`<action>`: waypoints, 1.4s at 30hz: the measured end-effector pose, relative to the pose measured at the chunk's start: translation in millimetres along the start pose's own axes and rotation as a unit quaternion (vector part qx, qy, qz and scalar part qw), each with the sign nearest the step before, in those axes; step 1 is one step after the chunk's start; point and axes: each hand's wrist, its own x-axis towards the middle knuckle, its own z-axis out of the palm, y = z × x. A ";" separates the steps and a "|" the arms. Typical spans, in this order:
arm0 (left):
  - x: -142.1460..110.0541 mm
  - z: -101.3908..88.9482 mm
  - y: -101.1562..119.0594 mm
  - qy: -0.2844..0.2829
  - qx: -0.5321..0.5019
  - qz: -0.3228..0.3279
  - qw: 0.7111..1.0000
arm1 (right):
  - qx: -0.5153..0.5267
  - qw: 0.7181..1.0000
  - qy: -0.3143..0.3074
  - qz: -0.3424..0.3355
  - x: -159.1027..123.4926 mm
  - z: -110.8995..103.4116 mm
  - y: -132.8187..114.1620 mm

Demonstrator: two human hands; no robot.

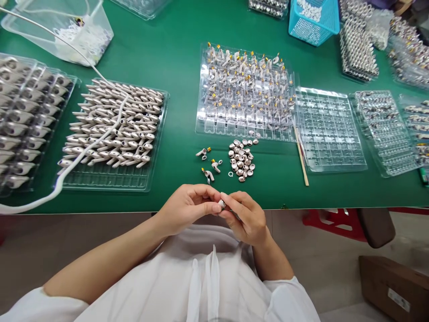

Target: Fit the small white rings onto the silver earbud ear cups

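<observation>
My left hand (194,205) and my right hand (246,217) meet at the table's front edge. Between their fingertips they pinch a small silvery-beige part (221,204), mostly covered by the fingers. Just beyond lies a loose pile of small oval beige caps (240,158), with a tiny white ring (230,174) beside it. Left of the pile are several earphone-like pieces with gold-coloured tabs (208,175). Behind them a clear tray (214,127) carries rows of similar pieces with yellow tips.
A clear tray of beige stem-shaped shells (114,129) sits left, crossed by a white cable (110,127). A wooden stick (302,161) lies right, near a clear compartment tray (331,129). Farther back stand a blue basket (313,27) and a clear tub (83,44). A red stool (331,223) is below.
</observation>
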 end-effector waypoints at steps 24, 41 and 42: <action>-3.4 7.3 0.2 0.075 -0.002 -0.039 0.996 | -0.069 0.997 0.030 0.012 -1.0 3.5 -4.5; -1.1 5.2 -3.7 0.077 0.001 -0.056 0.996 | -0.093 0.994 -0.044 -0.046 -3.4 -6.8 3.1; -1.3 5.4 -3.8 0.076 0.000 -0.060 0.995 | -0.085 0.995 -0.045 -0.039 -3.0 -7.9 2.7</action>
